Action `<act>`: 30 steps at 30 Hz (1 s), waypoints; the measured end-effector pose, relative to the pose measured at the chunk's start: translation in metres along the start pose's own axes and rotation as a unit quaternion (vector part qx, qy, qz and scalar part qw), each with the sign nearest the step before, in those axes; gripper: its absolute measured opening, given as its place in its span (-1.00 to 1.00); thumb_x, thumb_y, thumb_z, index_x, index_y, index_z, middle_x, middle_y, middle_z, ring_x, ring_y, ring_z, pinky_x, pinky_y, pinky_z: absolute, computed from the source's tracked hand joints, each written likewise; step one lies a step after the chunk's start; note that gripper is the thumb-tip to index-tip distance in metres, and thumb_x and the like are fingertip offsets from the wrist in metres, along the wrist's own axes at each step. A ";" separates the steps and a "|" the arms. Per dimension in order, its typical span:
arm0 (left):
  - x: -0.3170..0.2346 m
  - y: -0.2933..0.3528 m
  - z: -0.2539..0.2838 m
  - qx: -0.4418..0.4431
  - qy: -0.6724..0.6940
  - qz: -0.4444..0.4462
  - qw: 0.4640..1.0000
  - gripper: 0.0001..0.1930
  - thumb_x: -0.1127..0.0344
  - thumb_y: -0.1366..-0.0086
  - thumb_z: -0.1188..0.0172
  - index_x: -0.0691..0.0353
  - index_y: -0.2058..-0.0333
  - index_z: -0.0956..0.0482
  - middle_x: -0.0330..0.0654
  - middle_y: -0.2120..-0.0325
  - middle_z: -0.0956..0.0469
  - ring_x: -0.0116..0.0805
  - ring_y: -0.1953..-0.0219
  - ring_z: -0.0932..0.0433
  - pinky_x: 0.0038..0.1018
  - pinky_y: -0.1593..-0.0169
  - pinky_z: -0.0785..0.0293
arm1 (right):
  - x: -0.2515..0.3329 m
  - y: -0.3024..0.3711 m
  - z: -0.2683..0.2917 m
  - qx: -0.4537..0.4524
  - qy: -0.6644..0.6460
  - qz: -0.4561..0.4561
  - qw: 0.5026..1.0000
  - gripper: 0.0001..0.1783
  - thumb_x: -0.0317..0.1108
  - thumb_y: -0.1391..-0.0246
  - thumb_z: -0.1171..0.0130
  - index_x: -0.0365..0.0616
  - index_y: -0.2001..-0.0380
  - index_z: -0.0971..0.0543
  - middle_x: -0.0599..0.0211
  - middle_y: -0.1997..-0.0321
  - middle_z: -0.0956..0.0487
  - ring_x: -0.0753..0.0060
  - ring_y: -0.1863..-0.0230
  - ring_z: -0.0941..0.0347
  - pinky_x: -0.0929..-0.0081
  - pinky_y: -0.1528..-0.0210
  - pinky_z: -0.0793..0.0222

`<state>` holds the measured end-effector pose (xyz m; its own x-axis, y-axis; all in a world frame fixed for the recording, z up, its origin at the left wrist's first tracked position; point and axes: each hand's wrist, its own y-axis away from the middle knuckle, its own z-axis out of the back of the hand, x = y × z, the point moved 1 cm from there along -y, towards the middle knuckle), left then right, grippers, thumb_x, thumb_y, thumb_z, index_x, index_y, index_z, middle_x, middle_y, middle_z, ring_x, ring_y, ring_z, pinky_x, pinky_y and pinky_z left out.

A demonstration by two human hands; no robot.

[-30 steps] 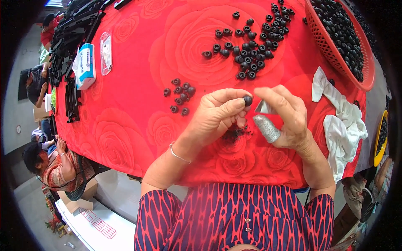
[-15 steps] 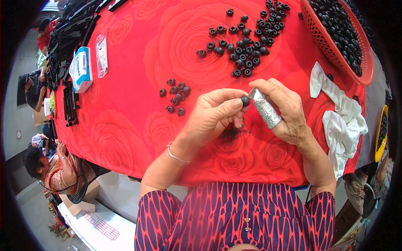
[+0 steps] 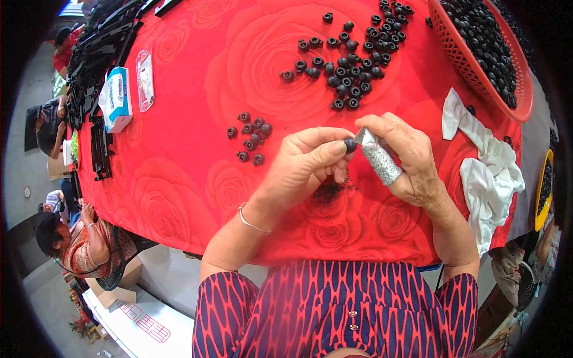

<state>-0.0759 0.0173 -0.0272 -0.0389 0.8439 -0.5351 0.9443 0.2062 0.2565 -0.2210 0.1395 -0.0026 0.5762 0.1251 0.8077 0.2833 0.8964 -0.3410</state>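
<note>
Between thumb and fingers, my left hand (image 3: 310, 156) pinches a small round black part (image 3: 350, 145). My right hand (image 3: 406, 152) is closed around a short knife (image 3: 382, 162) whose handle is wrapped in speckled silvery material. Its blade points at the black part, right beside it; whether they touch I cannot tell. Dark shavings (image 3: 328, 191) lie on the red cloth below my hands. Left of my hands sits a small group of similar black parts (image 3: 256, 138). A larger scattered pile of them (image 3: 353, 74) lies farther off, many showing a ring-shaped opening.
A red plastic basket (image 3: 471, 71) full of black parts stands at the far right. White gloves (image 3: 486, 173) lie to the right. At left are a tissue box (image 3: 117, 100), a clear plastic case (image 3: 145, 80) and long black pieces (image 3: 98, 77). Other people sit beyond the left edge.
The knife in my right hand has shifted very slightly right from the black part. My left hand stays in nearly the same place.
</note>
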 end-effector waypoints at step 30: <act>0.008 0.001 -0.004 -0.035 -0.022 -0.017 0.999 -0.75 0.38 -0.29 -0.07 0.38 0.11 -0.48 -0.19 0.40 -0.52 -0.52 0.44 -0.47 -0.59 0.40 -0.45 | -0.005 0.002 -0.002 -0.007 -0.010 0.011 1.000 -0.64 -0.60 0.13 -0.12 -0.32 0.15 -0.45 0.10 0.45 -0.45 0.13 0.47 -0.45 0.38 0.45 -0.34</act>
<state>-0.0767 0.0259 -0.0282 -0.0553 0.8130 -0.5796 0.9175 0.2703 0.2917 -0.2216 0.1392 -0.0084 0.5669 0.1529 0.8095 0.2826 0.8869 -0.3654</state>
